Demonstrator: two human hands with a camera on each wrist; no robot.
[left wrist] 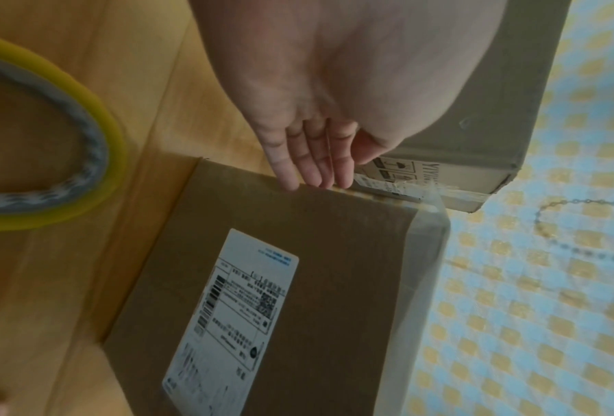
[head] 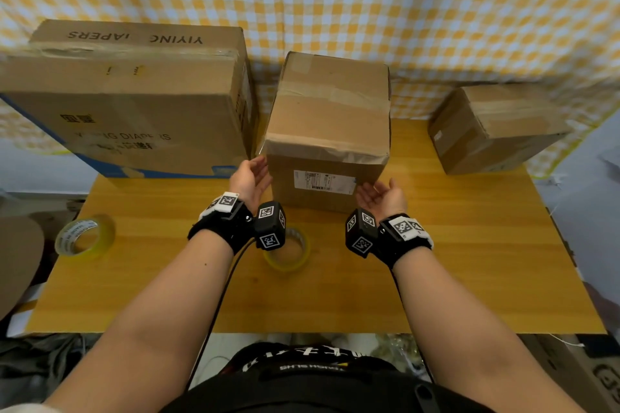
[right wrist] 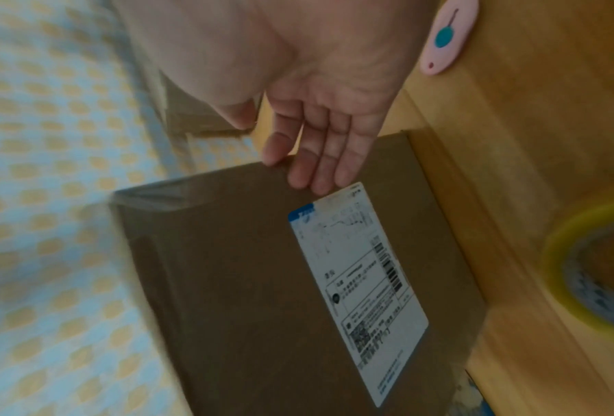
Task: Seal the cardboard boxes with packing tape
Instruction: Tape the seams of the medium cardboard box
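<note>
A mid-sized cardboard box stands in the middle of the wooden table, its top flaps taped and a white shipping label on its near face. My left hand is open at the box's left near edge, fingers straight by the corner. Open too, my right hand has its straight fingers at the box's right near edge. A yellowish roll of packing tape lies on the table between my wrists, partly hidden by the left wrist camera.
A large diaper carton stands at the back left, a smaller taped box at the back right. A second tape roll lies at the table's left edge. A pink cutter lies right of my right hand. Checked cloth hangs behind.
</note>
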